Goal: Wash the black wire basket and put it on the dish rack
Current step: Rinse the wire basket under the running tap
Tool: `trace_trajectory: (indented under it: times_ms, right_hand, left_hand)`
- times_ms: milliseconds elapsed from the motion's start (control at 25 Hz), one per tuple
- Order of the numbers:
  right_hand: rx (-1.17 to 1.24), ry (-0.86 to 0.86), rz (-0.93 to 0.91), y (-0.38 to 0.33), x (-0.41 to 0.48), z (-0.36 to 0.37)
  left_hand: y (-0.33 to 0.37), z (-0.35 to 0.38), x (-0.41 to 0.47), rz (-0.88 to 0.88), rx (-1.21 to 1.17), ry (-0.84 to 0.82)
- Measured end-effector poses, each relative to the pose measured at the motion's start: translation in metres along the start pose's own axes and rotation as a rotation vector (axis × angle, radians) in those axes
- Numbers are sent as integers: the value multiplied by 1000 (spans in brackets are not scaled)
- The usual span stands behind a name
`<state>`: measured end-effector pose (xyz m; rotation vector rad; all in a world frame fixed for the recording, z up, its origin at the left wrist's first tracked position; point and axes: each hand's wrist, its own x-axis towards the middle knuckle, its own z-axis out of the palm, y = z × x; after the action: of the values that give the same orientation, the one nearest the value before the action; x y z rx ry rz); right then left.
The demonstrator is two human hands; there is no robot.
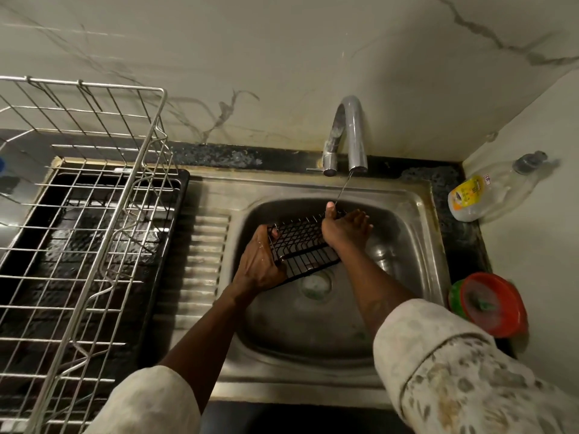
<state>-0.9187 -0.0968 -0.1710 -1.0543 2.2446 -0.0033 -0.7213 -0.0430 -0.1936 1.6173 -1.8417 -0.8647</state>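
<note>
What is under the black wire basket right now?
Below the black wire basket, the sink drain partly shows; the rest of the basin floor beneath is covered by it.

The black wire basket [300,245] is being held tilted above the sink [419,195] basin, its far corner being wetted by a thin stream [343,189]; the silver dish rack [81,214] is standing apart, left.

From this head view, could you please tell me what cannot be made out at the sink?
All head view.
Right hand: whether it grips or rubs the black wire basket; fingers blurred.
Drain: partly hidden by the basket.
Bottle label: too small, blurred.
Dish rack: cut off by the left edge.
Red and green item: blurred.
</note>
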Motion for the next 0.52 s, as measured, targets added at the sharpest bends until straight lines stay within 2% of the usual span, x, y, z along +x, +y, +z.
trace_trajectory:
  times_ms: [160, 320, 400, 520]
  right_hand:
    - [7, -58, -70, -26, -38, 23]
    - [-26, -28, -179, -28, -44, 39]
    - [-34, 23, -124, -20, -23, 29]
    - [-27, -2, 5, -14, 2, 9]
  left_hand:
    - [-4, -4, 10, 58, -36, -47]
    - [-8, -4, 7, 61, 6, -45]
    - [-10, -2, 4, 56, 0, -28]
    - [-2, -2, 2, 69, 21, -15]
